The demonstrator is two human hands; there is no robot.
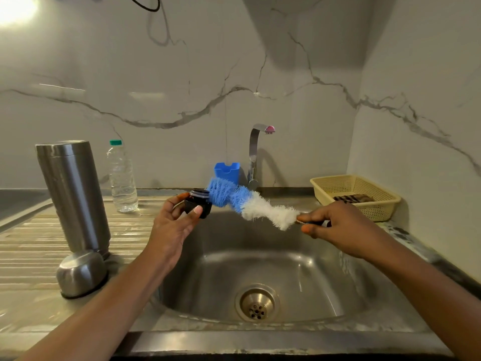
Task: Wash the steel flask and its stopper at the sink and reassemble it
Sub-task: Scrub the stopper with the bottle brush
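left hand (pixel 173 225) has the black stopper (pixel 198 203) pinched between thumb and fingers over the sink (pixel 260 259). right hand (pixel 335 225) grips the bottle brush (pixel 250 204) by its handle, blue tip touching the stopper. steel flask (pixel 74 194) stands upright on the ribbed drainboard (pixel 26 243) left of both hands, its cup lid (pixel 80 273) upside down beside it. water bottle (pixel 121 178), tap (pixel 256 152), yellow basket (pixel 374 204) and marble wall (pixel 182 74) behind.
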